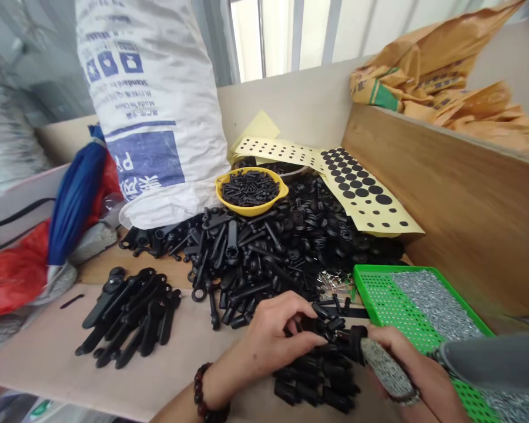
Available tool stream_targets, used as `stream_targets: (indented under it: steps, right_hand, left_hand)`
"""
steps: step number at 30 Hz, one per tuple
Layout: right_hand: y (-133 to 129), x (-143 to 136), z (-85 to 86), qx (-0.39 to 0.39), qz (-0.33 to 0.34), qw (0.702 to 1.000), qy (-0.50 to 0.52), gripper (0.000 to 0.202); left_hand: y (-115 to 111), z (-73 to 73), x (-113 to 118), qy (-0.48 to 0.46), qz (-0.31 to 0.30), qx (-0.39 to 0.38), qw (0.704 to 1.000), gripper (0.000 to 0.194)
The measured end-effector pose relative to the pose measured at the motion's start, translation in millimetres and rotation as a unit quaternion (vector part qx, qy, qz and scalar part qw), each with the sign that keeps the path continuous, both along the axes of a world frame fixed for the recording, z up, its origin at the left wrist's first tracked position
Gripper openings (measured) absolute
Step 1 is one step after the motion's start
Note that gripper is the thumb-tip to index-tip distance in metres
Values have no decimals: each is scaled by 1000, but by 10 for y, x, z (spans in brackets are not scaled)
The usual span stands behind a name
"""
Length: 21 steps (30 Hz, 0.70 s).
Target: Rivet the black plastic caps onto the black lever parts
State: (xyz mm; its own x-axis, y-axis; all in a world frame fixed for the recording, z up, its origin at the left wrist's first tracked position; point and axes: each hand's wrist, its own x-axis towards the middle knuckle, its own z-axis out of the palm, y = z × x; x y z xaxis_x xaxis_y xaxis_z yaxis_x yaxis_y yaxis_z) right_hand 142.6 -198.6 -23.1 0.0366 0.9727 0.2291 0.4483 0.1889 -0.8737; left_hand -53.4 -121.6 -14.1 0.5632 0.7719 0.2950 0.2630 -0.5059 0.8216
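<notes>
My left hand [277, 338], with a beaded bracelet on the wrist, has thumb and fingers curled around a black part at the bottom centre. To its right, my right hand [405, 367] is wrapped round a power screwdriver [385, 367] with a speckled grip. The tool's tip points left, close to the part at my left fingertips. Below my left hand stand rows of short black cylindrical parts [312, 376]. Behind the hands lies a large heap of black plastic parts [255, 252].
A green tray [379, 299] of small metal screws sits at the right beside a wooden board [423, 205]. A yellow basket [251, 210] of black pieces stands behind, near a white sack [158, 106]. Black arms [132, 311] are piled at the left.
</notes>
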Motion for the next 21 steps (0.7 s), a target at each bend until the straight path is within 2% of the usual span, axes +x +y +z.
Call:
stream_targets:
  steps: [4,6,10,13,17,21]
  right_hand:
    - [24,-68,-22,8,-25,999,40,16]
    - [25,-101,-18,-7,-29,998,50,14]
    - [31,-155,38,-36,-81,994,60,16]
    - [38,-168,53,-27,-69,996,51,11]
    - [30,-170,-25,-18,-83,994,63,9]
    - [25,-183,-120,-58,-39,994,81,16]
  left_hand:
    - [-53,-17,20,-27,-3,86,996,17]
    - [-64,-5,27,-20,-7,125,992,14]
    - [-70,5,29,2,-17,176,984,12]
    - [-73,-8,26,25,-21,191,981,12]
    - [-85,-11,44,17,-35,191,981,11]
    - [-94,10,97,-1,-42,178,983,11]
